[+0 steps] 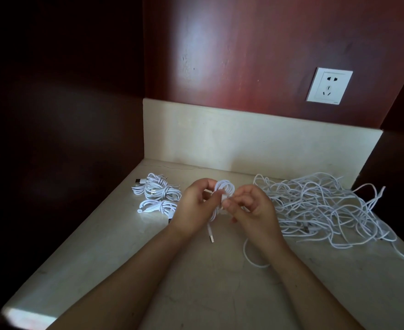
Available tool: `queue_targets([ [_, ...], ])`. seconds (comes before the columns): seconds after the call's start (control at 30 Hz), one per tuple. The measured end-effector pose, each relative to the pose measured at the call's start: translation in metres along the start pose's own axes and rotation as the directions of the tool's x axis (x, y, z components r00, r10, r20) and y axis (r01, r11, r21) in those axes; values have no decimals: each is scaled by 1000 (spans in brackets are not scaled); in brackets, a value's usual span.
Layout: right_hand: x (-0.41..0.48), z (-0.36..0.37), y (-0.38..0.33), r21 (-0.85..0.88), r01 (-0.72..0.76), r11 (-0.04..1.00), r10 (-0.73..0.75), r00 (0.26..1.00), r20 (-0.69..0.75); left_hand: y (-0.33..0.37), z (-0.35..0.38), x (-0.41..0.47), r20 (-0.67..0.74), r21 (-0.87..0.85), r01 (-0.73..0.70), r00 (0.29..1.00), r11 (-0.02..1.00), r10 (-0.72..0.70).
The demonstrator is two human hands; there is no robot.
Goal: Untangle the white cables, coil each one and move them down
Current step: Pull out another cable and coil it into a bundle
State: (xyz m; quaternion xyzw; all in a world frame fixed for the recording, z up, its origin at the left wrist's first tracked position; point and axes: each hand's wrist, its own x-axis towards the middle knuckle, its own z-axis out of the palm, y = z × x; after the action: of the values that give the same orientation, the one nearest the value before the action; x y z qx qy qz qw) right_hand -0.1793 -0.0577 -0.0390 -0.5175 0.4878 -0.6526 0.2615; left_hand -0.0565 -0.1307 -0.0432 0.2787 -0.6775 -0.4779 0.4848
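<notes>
The pale stone tabletop (196, 294) carried all cables. The tangled pile of white cables (324, 206) lay on its right side, near the rear upstand. The left hand (191, 208) and the right hand (255, 210) were raised close together above the tabletop centre, both clamped on one cable. Three coiled bundles (158, 194) lay grouped at the left rear, touching one another. The partly wound coil (223, 186) was gripped by the left hand's curled fingers; the right hand pinched its strand at the coil's waist. A wall socket (328, 85) sat on the red panel above. The USB plug (211, 238) hung below the hands.
</notes>
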Motion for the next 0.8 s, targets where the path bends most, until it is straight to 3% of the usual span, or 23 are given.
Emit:
queue_targets([
  [0.07,0,0,-2,75,-59,995,61,998,-14,0,0,0,-4,55,-71,997,996,71],
  [0.4,-1,-1,-4,57,-121,991,121,993,2,-1,-12,4,194,365,-379,924,850,329],
  [0.57,0,-2,-5,70,-135,988,139,989,-49,-1,-10,4,250,395,-424,903,815,348],
  [0.8,2,-4,-5,74,-114,991,123,984,-130,1,-7,3,265,345,-366,921,864,284],
])
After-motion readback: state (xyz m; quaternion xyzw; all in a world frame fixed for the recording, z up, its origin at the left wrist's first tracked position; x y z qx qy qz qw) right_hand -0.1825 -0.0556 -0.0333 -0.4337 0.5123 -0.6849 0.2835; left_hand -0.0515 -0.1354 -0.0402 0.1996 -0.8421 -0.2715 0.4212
